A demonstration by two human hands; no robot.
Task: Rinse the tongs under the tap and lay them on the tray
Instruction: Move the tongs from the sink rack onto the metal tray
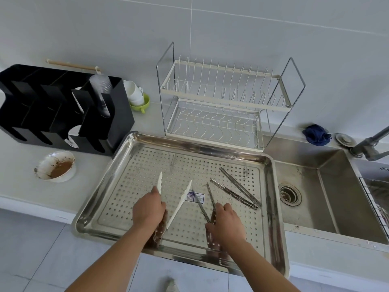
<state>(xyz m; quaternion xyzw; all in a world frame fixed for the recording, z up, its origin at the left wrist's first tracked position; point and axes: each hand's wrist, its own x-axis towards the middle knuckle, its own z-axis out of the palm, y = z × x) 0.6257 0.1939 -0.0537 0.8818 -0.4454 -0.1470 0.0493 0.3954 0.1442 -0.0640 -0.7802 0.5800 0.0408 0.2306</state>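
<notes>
A perforated steel tray (134, 165) lies on the counter in front of me. My left hand (148, 209) grips white-tipped tongs (182, 200) by the wooden handle, their arms spread over the tray. My right hand (227, 222) holds a pair of metal tongs (200, 204) with a wooden handle, tips pointing away over the tray. A third pair, all-steel tongs (237, 189), lies loose on the tray's right part. The tap (370, 142) stands at the far right above the sink (328, 186).
A wire dish rack (221, 102) stands behind the tray. A black organiser (63, 108) holds plastic cups at the left, with white cups (134, 91) in a green bowl beside it. A dirty bowl (55, 166) sits on the counter left. A blue cloth (315, 133) lies by the tap.
</notes>
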